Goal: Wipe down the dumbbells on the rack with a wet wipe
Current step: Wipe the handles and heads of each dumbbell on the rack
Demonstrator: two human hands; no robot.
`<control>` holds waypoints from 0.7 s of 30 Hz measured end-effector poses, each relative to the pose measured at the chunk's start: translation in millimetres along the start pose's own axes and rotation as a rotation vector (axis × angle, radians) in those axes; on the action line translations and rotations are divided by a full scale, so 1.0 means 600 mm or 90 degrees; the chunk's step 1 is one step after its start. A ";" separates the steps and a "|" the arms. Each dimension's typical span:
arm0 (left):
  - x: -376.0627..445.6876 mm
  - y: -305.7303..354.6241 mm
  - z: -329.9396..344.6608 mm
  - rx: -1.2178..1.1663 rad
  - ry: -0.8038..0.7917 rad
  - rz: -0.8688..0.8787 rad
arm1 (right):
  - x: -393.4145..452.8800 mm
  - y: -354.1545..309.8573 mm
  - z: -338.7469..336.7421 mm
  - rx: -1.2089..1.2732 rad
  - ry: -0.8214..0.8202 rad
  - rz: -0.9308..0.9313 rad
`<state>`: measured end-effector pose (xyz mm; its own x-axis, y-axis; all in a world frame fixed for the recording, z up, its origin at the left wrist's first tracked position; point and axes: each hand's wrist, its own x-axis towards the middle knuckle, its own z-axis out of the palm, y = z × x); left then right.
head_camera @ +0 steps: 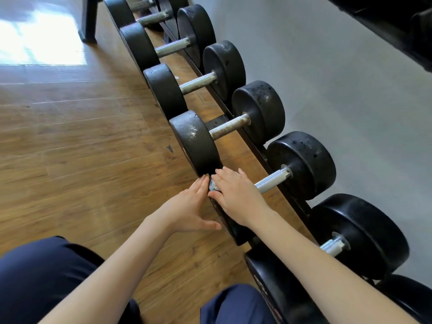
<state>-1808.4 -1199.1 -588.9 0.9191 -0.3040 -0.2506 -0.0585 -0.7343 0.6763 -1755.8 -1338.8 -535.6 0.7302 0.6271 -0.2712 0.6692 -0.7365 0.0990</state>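
Observation:
A row of black dumbbells lies on a low rack (252, 146) that runs from near right to far left. My right hand (236, 195) lies flat over the near head of one dumbbell (301, 164) and presses a crumpled wet wipe (213, 186) against it; only a bit of the wipe shows under the fingers. My left hand (189, 206) rests with straight fingers against the outer face of the same head, which both hands mostly hide. Its knurled steel handle (272, 181) sticks out past my right hand.
Another dumbbell (357, 235) lies nearer on the right, and several more (194, 139) stretch away to the far left. Wooden floor (81, 148) spreads on the left, a grey wall (339, 78) behind the rack. My knees in dark trousers (46, 277) are at the bottom.

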 end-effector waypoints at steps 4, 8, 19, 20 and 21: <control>-0.002 0.000 -0.003 -0.002 -0.004 0.003 | -0.087 0.005 0.043 -0.063 0.113 -0.006; -0.001 -0.004 -0.005 -0.006 -0.022 0.002 | -0.165 0.017 0.105 -0.107 0.127 0.005; 0.004 -0.002 0.006 0.044 0.006 0.002 | -0.077 -0.006 0.087 -0.148 0.159 0.031; 0.004 -0.001 0.007 0.045 0.009 -0.002 | -0.070 -0.005 0.083 -0.158 0.159 0.023; 0.003 0.000 0.008 0.045 0.012 -0.006 | -0.067 -0.002 0.081 -0.165 0.160 0.014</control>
<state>-1808.4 -1202.7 -592.6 0.9268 -0.2862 -0.2434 -0.0764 -0.7778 0.6238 -1792.8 -1375.5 -571.1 0.7341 0.6786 -0.0252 0.6420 -0.6815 0.3511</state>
